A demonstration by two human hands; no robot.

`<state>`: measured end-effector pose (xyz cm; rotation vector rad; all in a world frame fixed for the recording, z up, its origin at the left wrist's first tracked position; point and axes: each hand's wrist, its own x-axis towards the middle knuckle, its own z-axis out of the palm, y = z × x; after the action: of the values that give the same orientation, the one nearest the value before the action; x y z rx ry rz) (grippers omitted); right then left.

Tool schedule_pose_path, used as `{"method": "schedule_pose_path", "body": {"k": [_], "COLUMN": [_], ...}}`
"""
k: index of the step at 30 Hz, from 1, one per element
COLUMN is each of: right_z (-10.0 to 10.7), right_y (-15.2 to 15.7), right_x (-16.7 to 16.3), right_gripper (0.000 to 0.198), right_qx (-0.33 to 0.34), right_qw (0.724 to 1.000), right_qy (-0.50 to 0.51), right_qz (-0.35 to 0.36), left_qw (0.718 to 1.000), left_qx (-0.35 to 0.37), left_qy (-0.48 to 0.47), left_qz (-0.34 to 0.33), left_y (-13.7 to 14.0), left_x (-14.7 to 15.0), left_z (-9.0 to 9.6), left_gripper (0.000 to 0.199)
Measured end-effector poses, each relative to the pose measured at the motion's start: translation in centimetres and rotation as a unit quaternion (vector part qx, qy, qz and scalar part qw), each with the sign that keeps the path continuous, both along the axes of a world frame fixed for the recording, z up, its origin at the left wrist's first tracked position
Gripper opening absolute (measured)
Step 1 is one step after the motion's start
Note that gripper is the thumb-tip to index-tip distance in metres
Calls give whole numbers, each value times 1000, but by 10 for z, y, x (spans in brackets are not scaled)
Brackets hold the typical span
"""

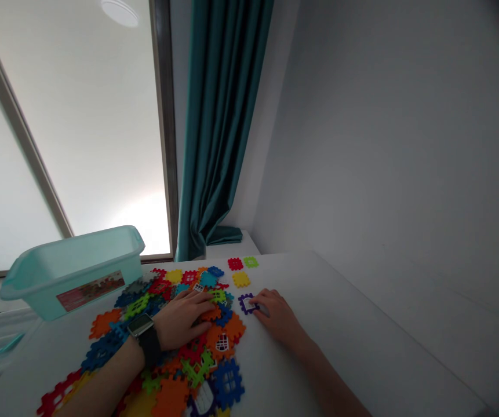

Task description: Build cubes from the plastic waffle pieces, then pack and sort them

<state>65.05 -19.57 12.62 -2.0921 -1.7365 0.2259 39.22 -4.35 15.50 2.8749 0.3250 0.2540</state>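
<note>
My left hand (184, 319), with a dark watch (144, 339) on the wrist, lies over a heap of colourful notched plastic tiles (171, 394). Its fingers are spread and touch the tiles, among them a green one (217, 296) near the fingertips. To the right of the heap, my right hand (277, 315) pinches the right edge of a small purple square tile (246, 303) with a white inset, at the tabletop. Beyond it lie a yellow tile (241, 280), a red tile (235, 264) and a light green tile (251, 262), close together.
A mint green plastic tub (49, 295) with a picture label stands left of the heap on the white table (301, 278). At the lower left is a clear container (1, 341). A grey wall (383, 174) runs along the right; a teal curtain (218, 127) hangs behind.
</note>
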Motion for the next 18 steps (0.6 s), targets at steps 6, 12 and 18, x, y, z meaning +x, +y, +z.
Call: {"method": "schedule_pose_path", "body": {"k": [6, 12, 18], "right_z": [-2, -6, 0], "right_y": [0, 2, 8], "right_x": [3, 12, -6], "right_gripper": [26, 25, 21], "right_qx": [13, 83, 142], "right_qw": [1000, 996, 987], "right_qy": [7, 17, 45], "right_qz": [5, 7, 62], "left_qw": [1000, 1000, 1000], "left_qx": [-1, -7, -12], "left_qy": [16, 25, 13], "left_qz": [5, 6, 17], "left_y": [-4, -4, -4], "left_x": [0, 1, -3], "left_z": [7, 11, 21], "left_gripper": [34, 34, 33]}}
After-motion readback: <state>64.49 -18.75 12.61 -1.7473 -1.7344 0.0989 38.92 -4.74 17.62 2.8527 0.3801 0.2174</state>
